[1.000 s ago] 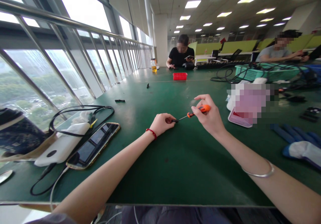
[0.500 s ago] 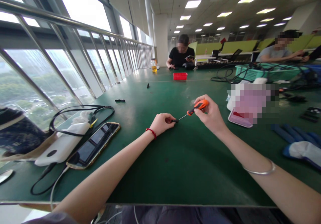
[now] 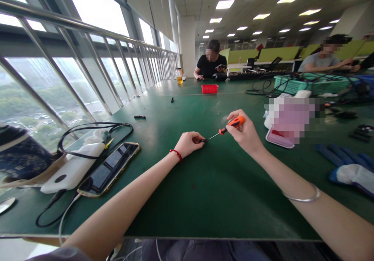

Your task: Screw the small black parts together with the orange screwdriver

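Observation:
Over the middle of the green table [image 3: 187, 198], my left hand [image 3: 190, 142] pinches a small black part [image 3: 203, 140], mostly covered by the fingers; its exact kind is too small to tell. My right hand [image 3: 247, 133] grips an orange and black screwdriver [image 3: 236, 122] by its handle. The screwdriver slants down to the left, and the tip of its thin shaft meets the black part at my left fingertips.
To the left lie a smartphone [image 3: 109, 169], a white power bank [image 3: 73, 167] and black cable loops. A small black piece [image 3: 139, 117] and a red basket [image 3: 209, 89] sit farther back. Blue-white gloves [image 3: 353, 175] lie right. Two people sit beyond, near a green basket [image 3: 312, 83].
The screwdriver handle has turned a little in my right hand, showing more orange. My left hand and the black part stay in place.

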A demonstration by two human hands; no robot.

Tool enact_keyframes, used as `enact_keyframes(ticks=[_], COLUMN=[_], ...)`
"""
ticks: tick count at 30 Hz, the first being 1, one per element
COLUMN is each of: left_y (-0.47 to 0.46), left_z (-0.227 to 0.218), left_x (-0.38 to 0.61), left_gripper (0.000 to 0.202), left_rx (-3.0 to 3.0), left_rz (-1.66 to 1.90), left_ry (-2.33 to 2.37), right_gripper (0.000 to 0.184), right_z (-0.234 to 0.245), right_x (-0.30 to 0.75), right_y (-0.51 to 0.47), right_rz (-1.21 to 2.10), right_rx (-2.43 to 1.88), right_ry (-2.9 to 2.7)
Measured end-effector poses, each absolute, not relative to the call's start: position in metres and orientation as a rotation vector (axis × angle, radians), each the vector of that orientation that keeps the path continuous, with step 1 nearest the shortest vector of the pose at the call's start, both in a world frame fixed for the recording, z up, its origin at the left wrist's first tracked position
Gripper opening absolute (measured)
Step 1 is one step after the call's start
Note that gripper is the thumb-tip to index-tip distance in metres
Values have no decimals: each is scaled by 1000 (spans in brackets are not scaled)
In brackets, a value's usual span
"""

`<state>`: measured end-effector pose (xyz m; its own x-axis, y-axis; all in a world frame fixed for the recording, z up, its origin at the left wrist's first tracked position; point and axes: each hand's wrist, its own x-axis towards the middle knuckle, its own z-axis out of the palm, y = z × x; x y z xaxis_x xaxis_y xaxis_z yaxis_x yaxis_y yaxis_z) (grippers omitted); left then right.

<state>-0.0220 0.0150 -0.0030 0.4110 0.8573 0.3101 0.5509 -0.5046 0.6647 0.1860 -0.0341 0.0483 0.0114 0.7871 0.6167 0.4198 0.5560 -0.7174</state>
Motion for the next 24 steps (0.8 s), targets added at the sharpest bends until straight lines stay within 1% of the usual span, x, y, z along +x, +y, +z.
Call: enact_keyframes(ticks=[1,4,7,10,13,15,18,20,21,24], left_y=[15,13,12,13,13,14,14,13,13,12], left_z=[-3,-2,-1,-1,-2,-2,-2,-2,-1,0], left_x=[-22,-21,-21,-21,-21,-21,-21,-21,-21,-21], left_gripper=[21,20,20,20,20,20,20,20,20,20], left_rx=[2209,2217,2212,2203,2208,2213,2212,2209,2207,2210], left_rz=[880,879,882,882,878,881,887,884,882,877], left_ry=[1197,1199,1202,1204,1202,1197,1197,1200,1201,1203], right_gripper=[15,21,12,23,17,19,12,24,27,20], right_z=[48,49,48,47,48,49,49,48,48,48], right_x=[186,186,186,186,186,185,185,185,185,185], right_y=[-35,-36,-36,-35,-36,-37,-38,-38,-38,-38], right_rz=[386,353,334,351,331,305,301,317,329,331], right_rx=[-1062,-1091,-1045,-1021,-1074,-1086,-1035,-1022,-1039,-1123], right_ry=[-1618,-1646,-1653,-1614,-1615,-1642,-1657,-1642,-1632,-1607])
